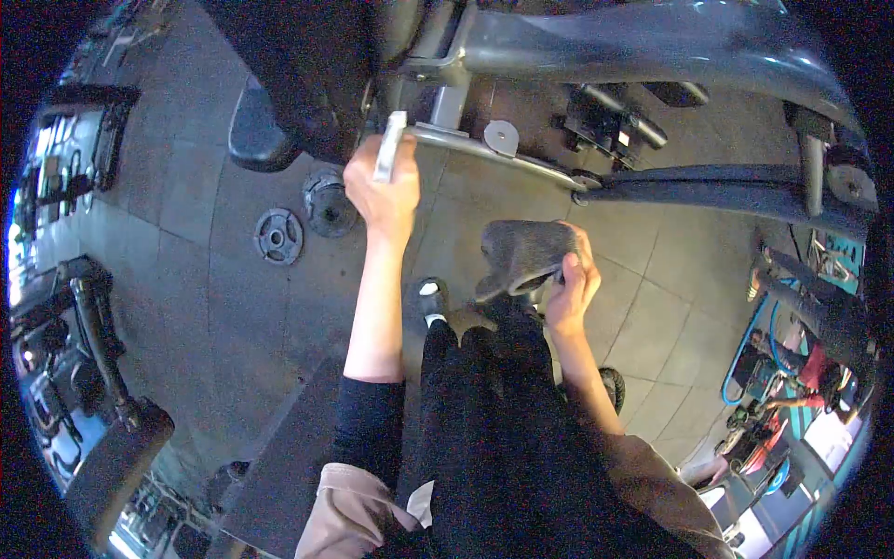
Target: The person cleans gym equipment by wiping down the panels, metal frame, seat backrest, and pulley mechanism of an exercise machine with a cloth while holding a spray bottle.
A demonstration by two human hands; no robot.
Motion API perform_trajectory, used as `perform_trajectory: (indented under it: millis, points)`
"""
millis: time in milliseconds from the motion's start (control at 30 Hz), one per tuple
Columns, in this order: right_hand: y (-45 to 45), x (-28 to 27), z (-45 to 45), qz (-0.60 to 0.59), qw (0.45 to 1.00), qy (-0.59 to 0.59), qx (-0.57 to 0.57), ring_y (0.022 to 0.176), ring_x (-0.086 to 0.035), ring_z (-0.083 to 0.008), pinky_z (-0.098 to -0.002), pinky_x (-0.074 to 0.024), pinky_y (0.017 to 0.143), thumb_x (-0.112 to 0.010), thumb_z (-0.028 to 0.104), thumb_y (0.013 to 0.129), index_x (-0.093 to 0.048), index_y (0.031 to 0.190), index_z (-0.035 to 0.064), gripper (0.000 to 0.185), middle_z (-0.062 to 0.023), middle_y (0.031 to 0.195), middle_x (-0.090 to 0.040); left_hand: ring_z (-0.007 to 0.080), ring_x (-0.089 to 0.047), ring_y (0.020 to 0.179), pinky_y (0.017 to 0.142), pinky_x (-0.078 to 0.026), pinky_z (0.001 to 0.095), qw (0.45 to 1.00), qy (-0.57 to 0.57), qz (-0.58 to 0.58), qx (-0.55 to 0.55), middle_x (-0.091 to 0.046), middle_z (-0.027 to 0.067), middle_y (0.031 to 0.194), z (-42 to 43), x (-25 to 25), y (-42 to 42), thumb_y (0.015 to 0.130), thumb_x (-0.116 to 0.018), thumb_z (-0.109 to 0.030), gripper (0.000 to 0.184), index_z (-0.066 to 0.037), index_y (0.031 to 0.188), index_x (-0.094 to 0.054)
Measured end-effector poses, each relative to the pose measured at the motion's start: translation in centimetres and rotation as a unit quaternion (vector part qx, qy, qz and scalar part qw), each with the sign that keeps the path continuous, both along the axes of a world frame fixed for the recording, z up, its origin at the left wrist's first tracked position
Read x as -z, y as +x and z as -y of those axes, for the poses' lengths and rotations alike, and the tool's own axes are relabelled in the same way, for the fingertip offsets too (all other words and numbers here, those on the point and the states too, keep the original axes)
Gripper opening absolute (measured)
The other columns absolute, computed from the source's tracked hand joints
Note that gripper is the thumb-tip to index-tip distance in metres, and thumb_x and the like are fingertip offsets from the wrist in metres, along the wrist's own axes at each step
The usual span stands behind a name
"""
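Note:
My left hand [384, 191] is closed around a slim white object [391, 147] seen edge-on; its kind is unclear. That hand is raised near the black padded part [317, 74] of a gym machine. My right hand [575, 279] grips a grey cloth [523, 253] that hangs folded to the left of the fingers. The cloth is over the floor and apart from the machine frame. Some of the right fingers are hidden behind it.
The machine's grey metal frame [643, 47] spans the top, with a lower rail [503, 158] beneath. Weight plates [279, 236] lie on the tiled floor [186, 270] to the left. More equipment [98, 326] stands at far left. People [810, 373] are at the right.

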State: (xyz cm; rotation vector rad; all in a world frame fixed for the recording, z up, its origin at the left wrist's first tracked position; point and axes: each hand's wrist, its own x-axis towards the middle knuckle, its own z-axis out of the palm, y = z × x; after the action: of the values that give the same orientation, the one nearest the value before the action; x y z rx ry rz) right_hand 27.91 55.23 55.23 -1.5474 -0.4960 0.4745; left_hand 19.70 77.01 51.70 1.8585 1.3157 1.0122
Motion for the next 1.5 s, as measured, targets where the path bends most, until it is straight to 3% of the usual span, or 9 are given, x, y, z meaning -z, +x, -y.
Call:
perform_trajectory:
  millis: [167,200,233,367,467,900,1167,1333,1500]
  points:
    - [-1.4,-0.7,-1.0,-0.011,1.000,-0.018,0.006,0.097,-0.048,-0.0168,-0.0272,-0.0343,0.087,-0.040,0.037,0.091,-0.054,0.104,-0.0055,0.047,-0.0092,0.104,-0.052,0.0204,-0.060,0.058,0.057,-0.044,0.0318,0.998,-0.061,0.011,0.025,-0.063,0.0122,0.065,0.1,0.1,-0.5,0.070,-0.066,-0.020,0.022,-0.002,0.082,-0.068]
    - [-1.6,-0.9,-1.3,-0.011,1.000,-0.022,0.013,0.097,-0.048,-0.0164,-0.0270,-0.0341,0.087,-0.039,0.036,0.091,-0.054,0.104,-0.0053,0.046,-0.0091,0.105,-0.053,0.0281,-0.061,0.059,0.057,-0.045,0.0343,0.997,-0.061,0.024,0.040,-0.061,0.0153,0.063,0.4,0.6,-0.4,0.069,-0.066,-0.021,0.019,-0.003,0.076,-0.067]
    - [-1.9,-1.4,-2.2,-0.077,0.994,0.058,0.056,0.093,-0.049,-0.0138,-0.0249,-0.0365,0.083,-0.046,0.026,0.092,-0.058,0.094,-0.0055,0.034,-0.0093,0.107,-0.054,0.0311,-0.061,0.060,0.057,-0.045,0.0355,0.997,-0.041,0.006,0.058,-0.060,0.0164,0.062,0.9,0.7,-0.2,0.070,-0.067,-0.022,0.019,-0.003,0.074,-0.066]
    - [-1.0,-1.2,-3.1,-0.001,0.997,-0.013,0.077,0.089,-0.053,-0.0109,-0.0211,-0.0410,0.076,-0.066,0.001,0.078,-0.064,0.079,-0.0068,0.008,-0.0104,0.112,-0.056,0.0406,-0.059,0.069,0.061,-0.047,0.0428,0.994,-0.016,-0.039,0.104,-0.061,0.0224,0.072,2.7,-0.2,0.6,0.070,-0.066,-0.021,0.021,0.000,0.074,-0.062]
    - [-0.3,-1.3,-4.6,0.041,0.997,0.029,0.065,0.096,-0.053,-0.0127,-0.0237,-0.0411,0.081,-0.065,0.001,0.079,-0.065,0.084,-0.0059,0.008,-0.0115,0.113,-0.056,0.0393,-0.060,0.071,0.063,-0.046,0.0425,0.992,-0.084,-0.005,0.094,-0.061,0.0216,0.075,2.0,-0.5,-0.1,0.070,-0.066,-0.021,0.022,-0.001,0.076,-0.062]
    - [5.3,-0.2,-19.2,0.525,0.849,0.010,0.062,0.091,-0.058,-0.0302,-0.0361,-0.0482,0.079,-0.073,0.017,0.069,-0.066,0.074,0.0001,0.019,-0.0138,0.102,-0.060,0.0337,-0.057,0.066,0.060,-0.044,0.0379,0.996,-0.068,0.001,0.049,-0.057,0.0166,0.071,3.2,2.7,-8.2,0.070,-0.065,-0.012,0.014,0.000,0.075,-0.059]
    - [7.3,0.8,-20.2,0.640,0.748,-0.173,0.041,0.089,-0.054,-0.0208,-0.0362,-0.0375,0.070,-0.070,0.033,0.071,-0.069,0.076,0.0131,0.021,0.0038,0.095,-0.063,0.0322,-0.057,0.063,0.059,-0.044,0.0358,0.990,-0.128,-0.029,0.045,-0.056,0.0156,0.069,6.5,3.8,-12.6,0.071,-0.063,-0.010,0.013,0.001,0.075,-0.058]
    - [11.1,-1.1,-23.1,0.605,0.701,-0.364,0.101,0.091,-0.054,-0.0251,-0.0426,-0.0413,0.072,-0.066,0.048,0.072,-0.071,0.082,0.0185,0.031,-0.0017,0.093,-0.066,0.0305,-0.058,0.063,0.058,-0.044,0.0349,0.988,-0.137,-0.042,0.057,-0.056,0.0141,0.069,7.2,3.1,-14.5,0.071,-0.063,-0.008,0.009,-0.001,0.073,-0.058]
    - [15.8,-1.5,-27.5,0.515,0.745,-0.406,0.127,0.094,-0.054,-0.0322,-0.0427,-0.0400,0.083,-0.066,0.039,0.073,-0.064,0.084,0.0027,0.038,-0.0189,0.100,-0.059,0.0301,-0.058,0.063,0.058,-0.045,0.0350,0.987,-0.140,-0.041,0.067,-0.057,0.0141,0.069,7.6,3.1,-15.6,0.069,-0.062,-0.006,0.007,-0.001,0.073,-0.058]
